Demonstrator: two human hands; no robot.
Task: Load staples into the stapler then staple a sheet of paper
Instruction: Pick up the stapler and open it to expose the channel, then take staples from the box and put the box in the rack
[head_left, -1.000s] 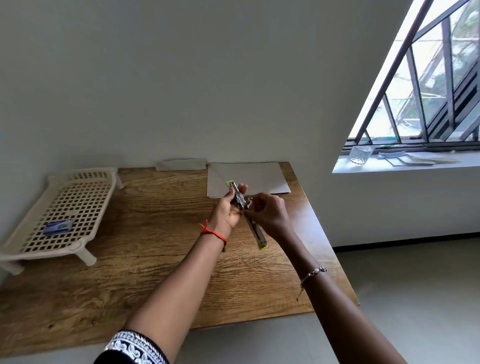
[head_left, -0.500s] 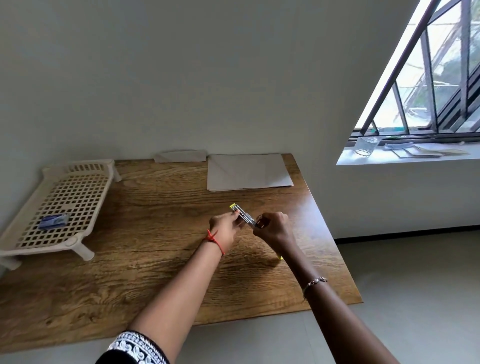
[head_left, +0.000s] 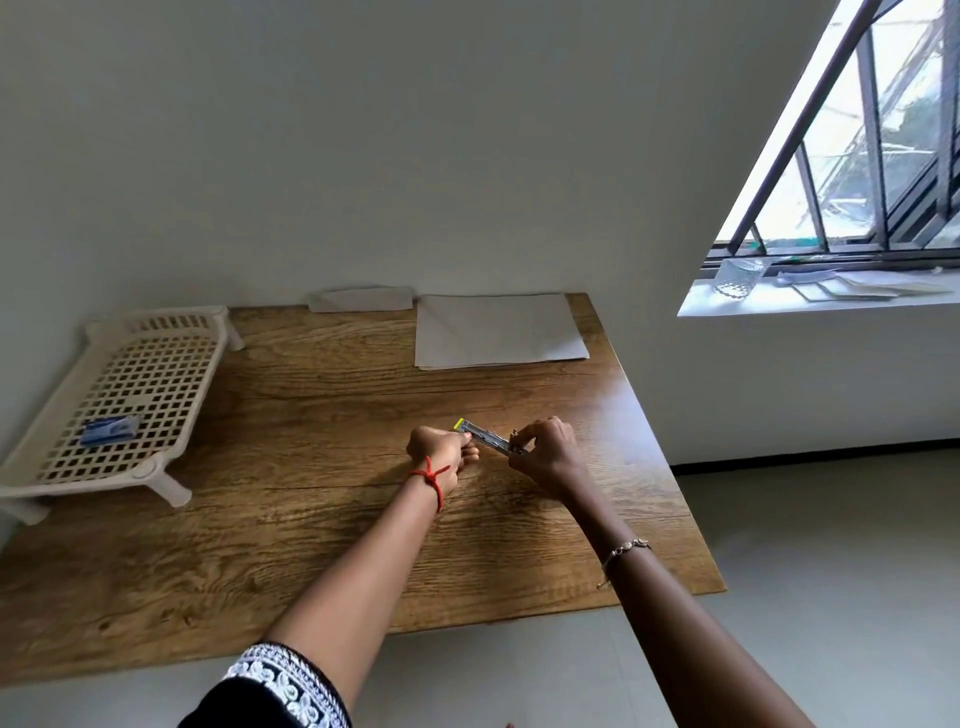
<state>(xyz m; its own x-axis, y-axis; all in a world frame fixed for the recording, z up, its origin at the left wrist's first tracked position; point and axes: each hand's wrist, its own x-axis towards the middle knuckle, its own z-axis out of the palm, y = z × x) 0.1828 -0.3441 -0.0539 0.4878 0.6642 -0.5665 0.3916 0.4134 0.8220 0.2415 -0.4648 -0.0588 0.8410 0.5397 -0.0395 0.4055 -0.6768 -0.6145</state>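
A small metal stapler (head_left: 484, 437) with a yellow tip is held low over the wooden table (head_left: 291, 499), between both hands. My left hand (head_left: 439, 457) grips its yellow-tipped end. My right hand (head_left: 550, 460) pinches the other end, where a small metal part sticks up. Part of the stapler is hidden behind my right hand. White sheets of paper (head_left: 498, 331) lie flat at the table's far edge. A small blue box (head_left: 108, 430), probably staples, lies on the cream rack.
A cream lattice rack (head_left: 130, 400) on short legs stands at the table's left. A folded white paper (head_left: 361, 299) leans against the wall. The window sill at right carries a glass (head_left: 737, 277) and papers. The table's right edge drops to a grey floor.
Both hands lowered the stapler from in front of the paper down toward the tabletop. Its long lower arm, seen hanging down earlier, is no longer visible.
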